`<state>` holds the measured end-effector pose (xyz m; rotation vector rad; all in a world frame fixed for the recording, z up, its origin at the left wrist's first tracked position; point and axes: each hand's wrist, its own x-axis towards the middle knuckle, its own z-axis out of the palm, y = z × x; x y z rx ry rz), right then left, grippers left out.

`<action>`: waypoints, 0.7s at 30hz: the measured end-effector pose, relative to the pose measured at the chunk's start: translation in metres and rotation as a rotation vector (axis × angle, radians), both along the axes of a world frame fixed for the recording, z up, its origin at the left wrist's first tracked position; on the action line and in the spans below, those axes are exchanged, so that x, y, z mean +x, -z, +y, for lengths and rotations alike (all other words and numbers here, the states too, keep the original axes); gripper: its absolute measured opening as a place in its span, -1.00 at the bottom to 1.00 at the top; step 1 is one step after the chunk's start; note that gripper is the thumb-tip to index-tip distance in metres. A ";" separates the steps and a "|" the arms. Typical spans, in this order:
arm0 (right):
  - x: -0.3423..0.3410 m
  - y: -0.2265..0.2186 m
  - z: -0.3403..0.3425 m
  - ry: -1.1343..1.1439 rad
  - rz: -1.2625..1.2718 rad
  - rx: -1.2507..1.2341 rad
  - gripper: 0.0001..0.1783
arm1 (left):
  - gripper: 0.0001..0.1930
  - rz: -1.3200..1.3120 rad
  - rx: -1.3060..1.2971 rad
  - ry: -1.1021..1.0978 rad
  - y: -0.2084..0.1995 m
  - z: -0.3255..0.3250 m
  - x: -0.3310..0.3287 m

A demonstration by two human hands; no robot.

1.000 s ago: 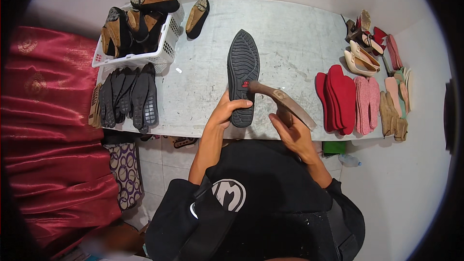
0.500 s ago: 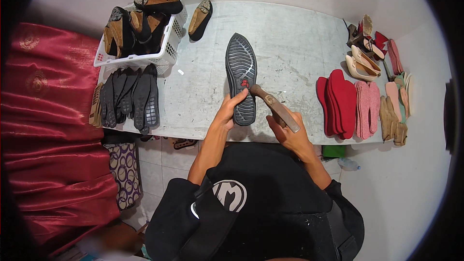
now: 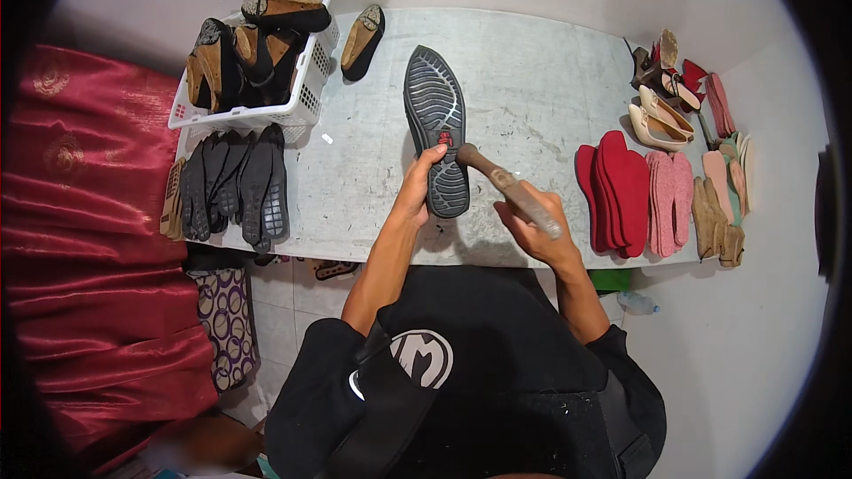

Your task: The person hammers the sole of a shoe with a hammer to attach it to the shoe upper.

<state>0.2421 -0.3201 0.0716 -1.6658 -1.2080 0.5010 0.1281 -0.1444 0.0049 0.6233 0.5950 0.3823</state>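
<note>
My left hand (image 3: 414, 188) is closed round the waist of a black shoe (image 3: 435, 89), its thumb pressed on the sole and its fingers hidden beneath. The shoe is turned sole up, toe pointing away from me, showing ridged tread and a small red mark at the middle; its upper is mostly hidden. Just right of it, my right hand (image 3: 543, 235) grips a cobbler's hammer (image 3: 510, 188). The hammer's rounded face is close beside the sole near my left thumb; whether they touch I cannot tell. Its handle is largely hidden by the hand.
At the back left, a white plastic basket (image 3: 306, 93) holds several black shoes with wooden lasts; another lasted shoe (image 3: 362, 43) lies beside it. Black soles (image 3: 235, 186) lie at the left. Red insoles (image 3: 617, 195), pink insoles (image 3: 669, 202) and cream shoes (image 3: 661, 124) occupy the table's right side.
The shoe has moved slightly away and to the left, tilting a little, with my left hand. The hammer head has risen slightly with my right hand and is blurred at its near end.
</note>
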 end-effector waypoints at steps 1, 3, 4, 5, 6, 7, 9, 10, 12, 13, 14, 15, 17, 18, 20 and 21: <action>0.003 -0.005 0.002 0.020 0.013 0.028 -0.86 | -0.69 -0.005 0.065 -0.037 -0.002 0.003 0.002; 0.001 -0.021 0.002 0.040 -0.096 0.083 -0.86 | -0.68 -0.004 0.160 -0.067 -0.010 0.008 -0.001; 0.003 -0.025 0.000 0.066 -0.205 0.128 -0.85 | -0.68 -0.003 0.245 -0.091 -0.014 0.010 0.002; 0.001 -0.025 -0.006 0.078 0.011 0.038 -0.85 | -0.63 -0.013 0.306 -0.043 -0.019 0.012 0.000; -0.001 -0.021 -0.011 0.073 0.005 0.042 -0.85 | -0.63 -0.020 0.309 -0.048 -0.025 0.012 0.002; -0.005 -0.014 -0.015 0.087 0.072 0.023 -0.85 | -0.61 -0.036 0.386 -0.031 -0.030 0.012 0.002; -0.011 -0.008 -0.016 0.071 0.072 0.016 -0.87 | -0.56 -0.031 0.438 -0.031 -0.031 0.012 0.004; -0.013 -0.010 -0.012 0.066 0.073 0.018 -0.87 | -0.56 -0.029 0.440 -0.036 -0.029 0.011 0.006; -0.019 -0.014 -0.003 0.039 0.074 0.023 -0.85 | -0.56 0.117 0.520 -0.105 -0.025 0.009 0.009; -0.018 -0.015 -0.002 0.030 0.039 -0.017 -0.83 | -0.55 0.156 0.567 -0.104 -0.022 0.012 0.010; -0.017 -0.013 -0.004 0.033 0.039 -0.017 -0.83 | -0.55 0.155 0.567 -0.102 -0.020 0.014 0.011; -0.015 -0.009 -0.007 0.041 0.037 0.000 -0.82 | -0.47 0.128 0.529 -0.080 -0.018 0.015 0.013; -0.016 -0.009 -0.010 0.057 0.040 0.017 -0.80 | -0.38 0.105 0.490 -0.049 -0.017 0.016 0.015; -0.016 -0.018 -0.012 0.075 0.050 0.002 -0.81 | -0.48 0.071 0.454 -0.047 -0.017 0.016 0.015; -0.014 -0.033 -0.014 0.096 0.058 -0.015 -0.82 | -0.58 0.036 0.414 -0.042 -0.018 0.016 0.018; -0.015 -0.039 -0.013 0.089 0.022 -0.006 -0.81 | -0.55 -0.004 0.395 -0.036 -0.018 0.017 0.017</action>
